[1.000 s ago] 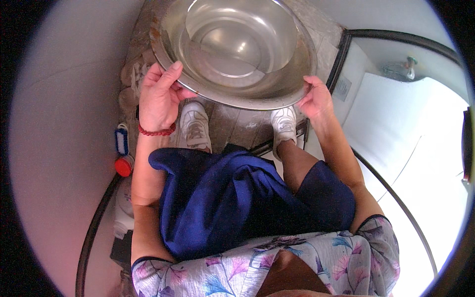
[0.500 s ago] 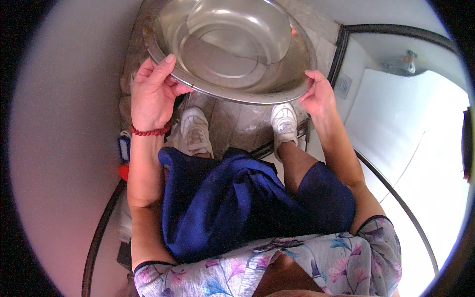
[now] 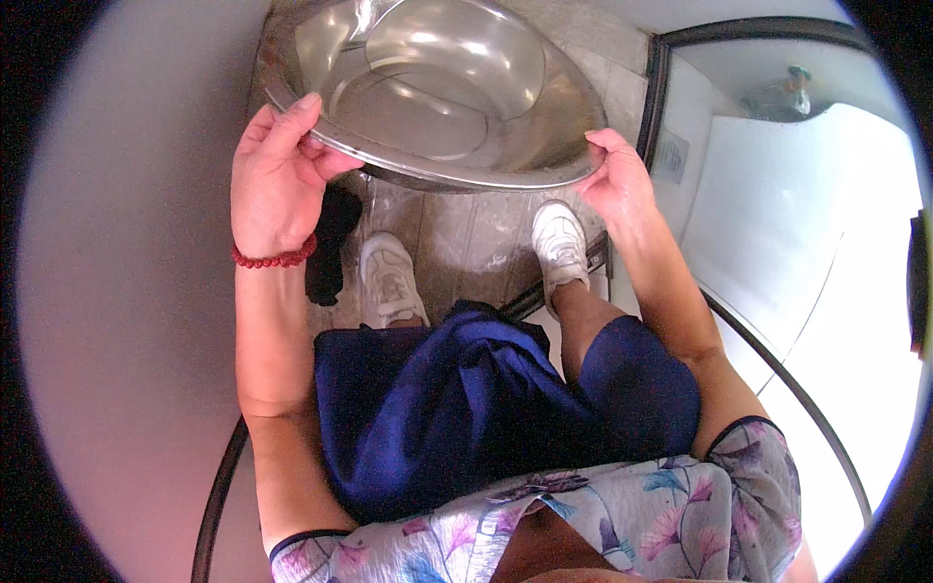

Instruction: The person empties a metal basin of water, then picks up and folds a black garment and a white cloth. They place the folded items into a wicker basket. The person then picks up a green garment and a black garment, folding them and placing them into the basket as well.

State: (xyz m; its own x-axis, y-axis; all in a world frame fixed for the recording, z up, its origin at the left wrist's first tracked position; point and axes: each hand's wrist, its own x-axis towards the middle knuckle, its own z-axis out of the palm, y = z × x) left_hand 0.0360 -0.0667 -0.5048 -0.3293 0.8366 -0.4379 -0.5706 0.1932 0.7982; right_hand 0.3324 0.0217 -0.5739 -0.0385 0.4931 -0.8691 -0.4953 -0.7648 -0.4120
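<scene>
Well to the left of my big round shiny silver metal basin point(image 3: 423, 107) is a smooth pale grey wall point(image 3: 126, 262). My left hand point(image 3: 277, 185) holds the basin's left edge, with the thumb on top and the fingers tucked under. Nearer me than the basin, a red bracelet of round beads point(image 3: 275, 258) goes around that wrist. A black thing point(image 3: 332, 248) shows just under the basin's left side; I can't tell what it is. The basin is in front of me, held up over the grey-brown plank floor point(image 3: 471, 223), and I can see inside it. My two white shoes point(image 3: 389, 277) are on my side of the basin. My right hand point(image 3: 620, 180) pinches the basin's right edge. Right of the basin is a silver metal tap point(image 3: 800, 95).
</scene>
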